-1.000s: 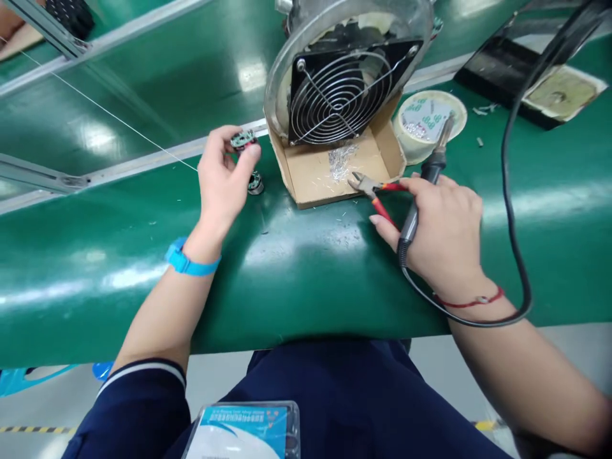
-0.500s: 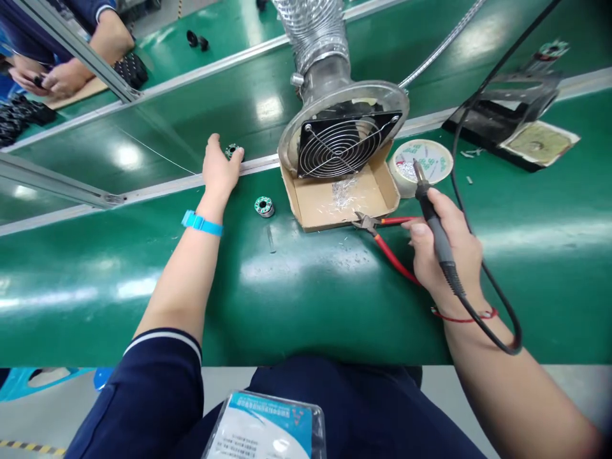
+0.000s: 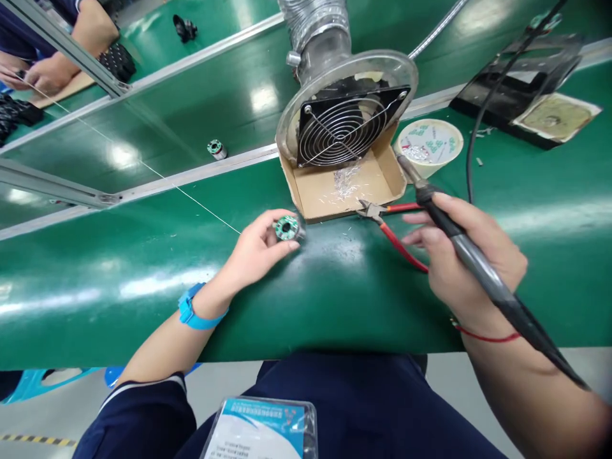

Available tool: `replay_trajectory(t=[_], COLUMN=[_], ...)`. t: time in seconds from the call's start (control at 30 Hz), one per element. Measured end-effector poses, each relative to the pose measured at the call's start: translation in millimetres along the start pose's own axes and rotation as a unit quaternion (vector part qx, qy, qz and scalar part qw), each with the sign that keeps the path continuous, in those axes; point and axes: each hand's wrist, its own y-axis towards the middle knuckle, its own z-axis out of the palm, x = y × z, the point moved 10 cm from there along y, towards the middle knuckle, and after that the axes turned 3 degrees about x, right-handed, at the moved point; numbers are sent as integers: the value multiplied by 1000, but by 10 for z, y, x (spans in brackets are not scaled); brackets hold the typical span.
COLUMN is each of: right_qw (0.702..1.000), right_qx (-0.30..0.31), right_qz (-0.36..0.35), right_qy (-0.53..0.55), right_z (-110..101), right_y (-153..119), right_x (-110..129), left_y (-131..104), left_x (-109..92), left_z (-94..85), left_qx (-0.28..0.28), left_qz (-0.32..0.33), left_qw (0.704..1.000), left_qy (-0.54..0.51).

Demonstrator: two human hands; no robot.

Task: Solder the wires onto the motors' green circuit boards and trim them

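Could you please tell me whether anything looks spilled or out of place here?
Yes, slightly: most silvery bits lie inside the cardboard tray, but a few are scattered outside, on the green bench before it. Pale scraps also lie loose beside the black stand.

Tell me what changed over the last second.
The left hand let go of one green-topped part beyond the metal rail, came back toward the person and took hold of the second part from the bench. The right hand still holds the soldering iron; the cardboard tray stayed put.
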Motion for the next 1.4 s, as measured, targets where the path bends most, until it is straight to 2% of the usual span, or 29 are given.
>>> replay_trajectory(t=[0.07, 0.17, 0.3, 0.43, 0.6, 0.97, 1.07, 1.13, 1.23, 1.3, 1.4], right_qw=[996, 989, 970, 951, 944, 951, 949, 957, 971, 967, 949], right_qx=[61, 140, 230, 285, 298, 299, 300, 277, 237, 243, 265], right_qz=[26, 16, 5, 49, 78, -16, -26, -21, -20, -35, -63], right_qy=[57, 36, 81, 112, 117, 81, 89, 87, 19, -59, -156], right_z=[150, 337, 530, 647, 697, 709, 717, 696, 694, 782, 957], right_y=[-24, 21, 103, 89, 61, 38, -5, -20, -62, -121, -193], right_x=[159, 448, 632, 552, 488, 656, 644, 613, 559, 532, 472], left_y=[-116, -239, -298, -305, -316, -339, -317, -285, -230, -201, -149], left_x=[-114, -254, -333, -420, -491, -508, -472, -445, -436, -380, -149], left_z=[286, 616, 802, 791, 771, 767, 796, 795, 742, 723, 683], left_qx=[65, 133, 166, 166, 168, 160, 172, 162, 109, 80, 58], left_qz=[-1, -7, -27, -2, 36, 76, 74, 72, 92, 90, 32], left_qw=[995, 984, 976, 981, 983, 983, 981, 983, 990, 991, 997], left_qy=[-70, -121, -136, -103, -62, -56, -54, -39, 22, 66, 38])
